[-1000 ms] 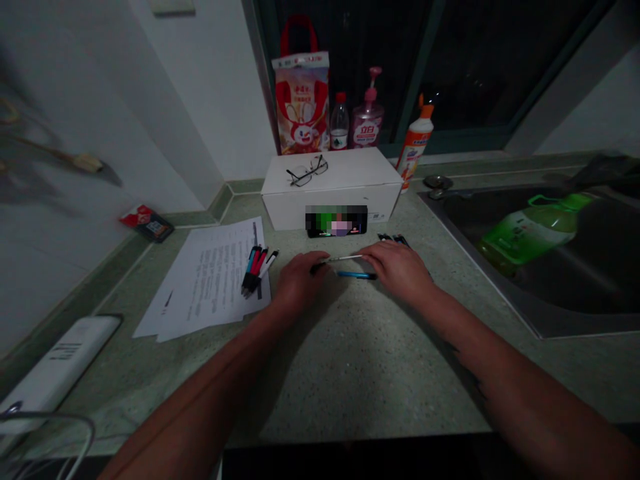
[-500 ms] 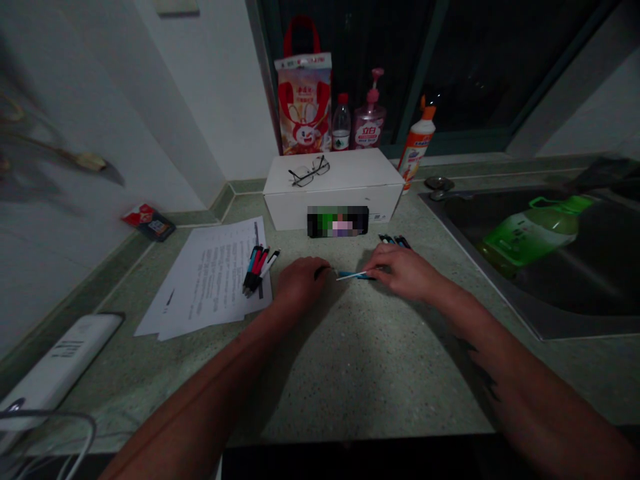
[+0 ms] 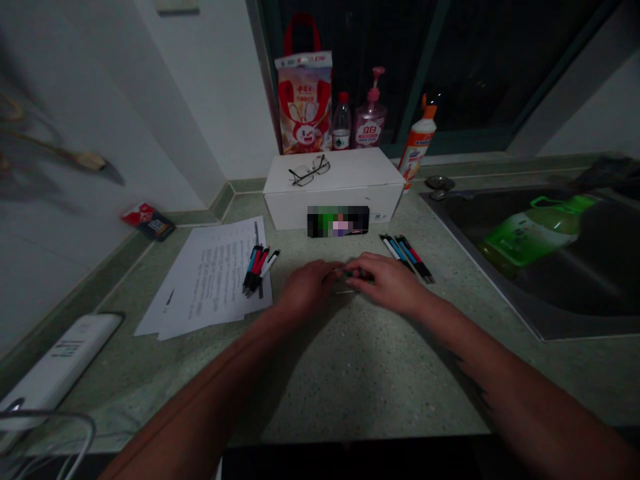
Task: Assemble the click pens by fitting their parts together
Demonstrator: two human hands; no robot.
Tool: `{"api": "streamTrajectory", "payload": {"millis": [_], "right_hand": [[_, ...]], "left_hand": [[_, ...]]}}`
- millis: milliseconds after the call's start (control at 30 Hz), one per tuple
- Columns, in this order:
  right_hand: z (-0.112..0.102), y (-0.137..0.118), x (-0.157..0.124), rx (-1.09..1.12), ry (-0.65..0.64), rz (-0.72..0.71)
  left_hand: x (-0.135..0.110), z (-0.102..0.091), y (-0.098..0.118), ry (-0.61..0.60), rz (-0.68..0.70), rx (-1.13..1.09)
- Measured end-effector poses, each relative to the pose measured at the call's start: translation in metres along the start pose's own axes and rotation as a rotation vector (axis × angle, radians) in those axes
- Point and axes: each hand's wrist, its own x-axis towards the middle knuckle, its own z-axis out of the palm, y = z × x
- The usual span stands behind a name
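My left hand is closed, its fingertips meeting those of my right hand just above the counter. What it grips is mostly hidden behind the fingers. A dark pen part is pinched in my right hand, partly covered and a little blurred. Below the fingertips, a thin white stick like a pen refill lies on the counter. Left of my hands, a bunch of pens in blue, red, white and black rests on printed sheets. More pens lie in a row beyond my right wrist.
A white box carries glasses, with a phone leaning on its front. To the right is a sink with a green jug. A white power strip with cables lies at the left.
My right hand has let go of the thin white stick, which now lies on the counter, and has moved left to meet my left hand. The blue piece between the hands is off the counter.
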Motion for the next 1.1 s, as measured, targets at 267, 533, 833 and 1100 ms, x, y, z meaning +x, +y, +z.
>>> {"api": "streamTrajectory", "payload": {"millis": [267,533,833,1100], "right_hand": [[0.01,-0.01,-0.001,0.04,-0.016,-0.016],[0.0,-0.001,0.001,0.092,0.057,0.131],[0.01,-0.002,0.004,0.376,0.036,0.182],[0.015,0.0,0.003,0.446,0.113,0.214]], "left_hand": [[-0.003,0.008,0.001,-0.016,0.001,-0.35],[0.006,-0.003,0.001,0.227,-0.17,-0.434],[0.005,-0.003,0.002,0.211,-0.164,-0.45],[0.006,-0.006,0.006,0.222,-0.21,-0.454]]}}
